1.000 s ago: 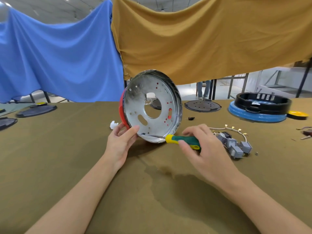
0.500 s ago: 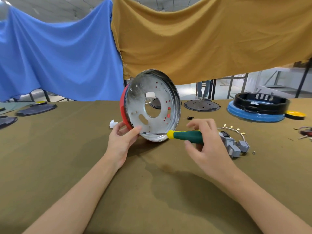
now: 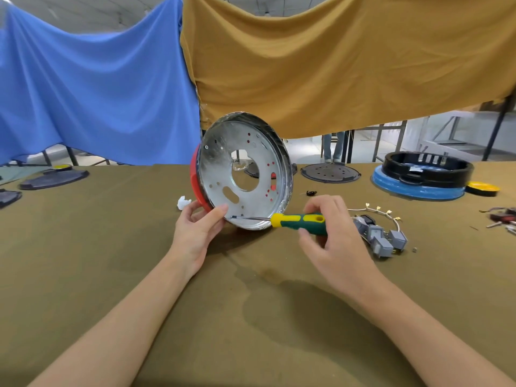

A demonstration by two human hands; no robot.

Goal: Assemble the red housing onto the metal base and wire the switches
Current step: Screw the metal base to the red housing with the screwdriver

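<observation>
Head view: our left hand (image 3: 196, 233) grips the upright metal base (image 3: 245, 174), red housing (image 3: 196, 181) behind, at its 7 o'clock, while our right hand (image 3: 332, 238) pinches the screwdriver (image 3: 296, 221), tip at the base's 6 o'clock.

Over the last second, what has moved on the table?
The right hand lifted the screwdriver slightly and re-gripped its handle, fingers turning it; the tip stays at the lower edge of the metal base. The left hand still steadies the base and red housing. The grey switches lie untouched.
</observation>
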